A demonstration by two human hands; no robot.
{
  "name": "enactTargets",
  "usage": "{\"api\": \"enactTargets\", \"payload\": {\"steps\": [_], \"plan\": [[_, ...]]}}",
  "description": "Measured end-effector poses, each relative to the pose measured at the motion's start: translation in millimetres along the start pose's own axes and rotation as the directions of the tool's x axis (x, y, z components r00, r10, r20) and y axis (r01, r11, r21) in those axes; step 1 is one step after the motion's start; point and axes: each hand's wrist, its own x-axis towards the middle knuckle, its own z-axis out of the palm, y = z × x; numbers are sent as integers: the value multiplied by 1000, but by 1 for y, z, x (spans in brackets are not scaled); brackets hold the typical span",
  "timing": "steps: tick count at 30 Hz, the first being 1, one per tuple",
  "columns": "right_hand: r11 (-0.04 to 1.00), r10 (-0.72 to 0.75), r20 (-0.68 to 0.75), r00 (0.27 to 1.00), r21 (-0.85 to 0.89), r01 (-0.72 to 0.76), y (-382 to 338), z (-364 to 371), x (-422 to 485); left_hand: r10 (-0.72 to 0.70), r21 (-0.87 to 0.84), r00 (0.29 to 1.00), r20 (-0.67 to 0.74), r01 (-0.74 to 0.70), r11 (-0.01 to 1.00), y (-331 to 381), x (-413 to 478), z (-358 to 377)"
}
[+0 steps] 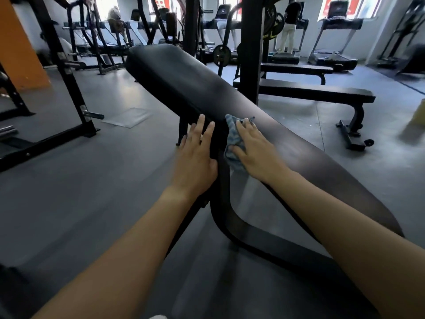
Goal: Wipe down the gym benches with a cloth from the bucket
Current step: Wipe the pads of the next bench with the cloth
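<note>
The left hand (196,157) lay flat, fingers straight, against the near edge of the padded bench (184,84). The right hand (255,150) pressed the blue cloth (231,134) onto its top, fingers spread. The cloth looked soft and light, probably best bunched under the palm. Flat benches (317,91) stood beyond. No writing was legible.

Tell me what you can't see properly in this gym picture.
Head view:
- Bucket: not in the frame at all.
- Cloth: mostly under the right hand, so its full shape is hidden.
- Left hand: its palm side, against the bench edge, is hidden by the hand's own back.
- Far person: too small and blurred for detail.
</note>
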Motion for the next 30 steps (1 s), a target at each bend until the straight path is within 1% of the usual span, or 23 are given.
{"api": "enactTargets", "payload": {"steps": [3, 9, 11, 14, 18, 22, 26, 30], "plan": [[998, -39, -25, 999, -51, 37, 8, 7, -11, -4, -32, 1000, -23, 3, 999, -2, 1, 4], [959, -53, -119, 991, -283, 17, 29, 19, -55, -31, -82, 999, -14, 30, 996, 1, 1, 4], [935, -54, -139, 989, -354, 1, 28, 22, -58, -32, -78, 999, -6, 31, 996, 1, 0, 4], [904, -89, -152, 984, -428, 16, 18, 24, -44, -33, -68, 999, -7, 33, 997, -1, -1, 4], [903, -74, -134, 988, -429, 9, -8, 26, 6, -41, -128, 999, -25, 38, 991, 0, 0, 4], [892, -136, -85, 987, -443, 84, -26, 24, 35, -45, -191, 997, -55, 34, 981, 0, 3, 7], [893, -143, -72, 987, -440, 97, -15, 20, 10, -69, -197, 994, -79, 52, 979, 0, 3, 9], [887, -128, -109, 986, -457, 65, 0, 22, -22, -58, -174, 992, -109, 39, 984, -3, 7, 2]]}}
